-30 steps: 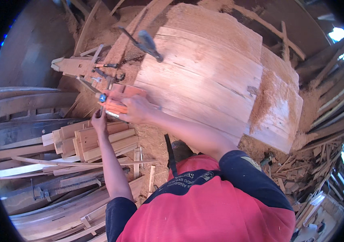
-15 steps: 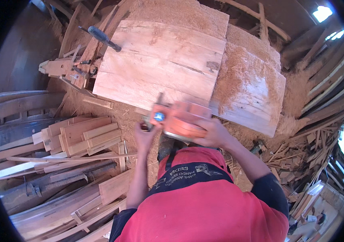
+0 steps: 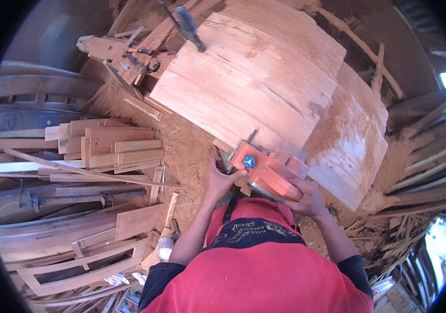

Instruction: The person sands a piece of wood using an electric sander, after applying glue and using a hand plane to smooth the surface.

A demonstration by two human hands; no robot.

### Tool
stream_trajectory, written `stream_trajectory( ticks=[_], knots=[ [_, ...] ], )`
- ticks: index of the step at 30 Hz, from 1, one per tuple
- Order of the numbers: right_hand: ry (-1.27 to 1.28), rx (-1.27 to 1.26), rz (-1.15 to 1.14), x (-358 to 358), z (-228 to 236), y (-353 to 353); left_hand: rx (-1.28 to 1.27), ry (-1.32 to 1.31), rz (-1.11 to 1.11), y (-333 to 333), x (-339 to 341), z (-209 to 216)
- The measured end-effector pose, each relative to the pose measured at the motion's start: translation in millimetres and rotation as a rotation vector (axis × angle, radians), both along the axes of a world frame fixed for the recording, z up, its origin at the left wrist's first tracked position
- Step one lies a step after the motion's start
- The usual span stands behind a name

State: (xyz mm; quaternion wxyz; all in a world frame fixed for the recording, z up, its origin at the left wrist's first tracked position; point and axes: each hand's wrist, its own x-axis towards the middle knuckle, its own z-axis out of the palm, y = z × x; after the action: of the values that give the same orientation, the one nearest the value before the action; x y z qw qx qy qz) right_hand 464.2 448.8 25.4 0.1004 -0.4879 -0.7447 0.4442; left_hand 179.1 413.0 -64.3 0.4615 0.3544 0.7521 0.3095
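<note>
An orange electric planer (image 3: 272, 175) with a blue front knob lies over the near edge of a wide pale wooden panel (image 3: 244, 83). My right hand (image 3: 308, 199) is wrapped round its rear handle. At its front end my left hand (image 3: 219, 180) grips beside the metal guide, the thumb on the orange body and the fingers toward the panel's edge. The planer's underside is hidden. A blue-handled tool (image 3: 189, 28) rests at the panel's far left corner.
Shavings cover a second panel (image 3: 340, 161) on the right. Stacked boards (image 3: 110, 143) lie at left, near a wooden frame (image 3: 84, 266) and a round tin (image 3: 165, 249). Small tools (image 3: 138, 65) lie beyond the panel's left side. Curved timbers (image 3: 426, 161) and scrap line the right.
The view has turned, so the panels sit farther right and more slanted. My left thumb has come onto the planer's front, and the planer no longer looks blurred.
</note>
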Motion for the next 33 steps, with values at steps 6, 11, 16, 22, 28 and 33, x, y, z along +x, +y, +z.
stream_trajectory(
  ticks=[6,11,16,22,28,33],
  knots=[
    [0.083,-0.011,-0.023,-113.6,-6.1,45.5,0.099,0.034,0.121,38.7,-103.7,-9.2],
    [0.109,0.046,-0.025,-202.0,-14.1,80.6,0.075,0.087,0.125,74.6,-190.1,-6.5],
    [0.098,-0.006,0.017,-279.5,-18.5,114.4,0.131,0.123,0.186,99.1,-269.3,-31.5],
    [0.150,0.135,0.050,-359.5,-37.0,152.2,0.099,0.201,0.214,130.8,-351.9,-44.3],
    [0.196,0.262,0.079,-418.9,-32.3,181.1,0.226,0.052,0.371,152.0,-386.3,-44.3],
    [0.229,0.423,0.123,-304.8,-23.8,129.7,0.330,-0.058,0.398,108.3,-262.8,-33.6]
  ],
)
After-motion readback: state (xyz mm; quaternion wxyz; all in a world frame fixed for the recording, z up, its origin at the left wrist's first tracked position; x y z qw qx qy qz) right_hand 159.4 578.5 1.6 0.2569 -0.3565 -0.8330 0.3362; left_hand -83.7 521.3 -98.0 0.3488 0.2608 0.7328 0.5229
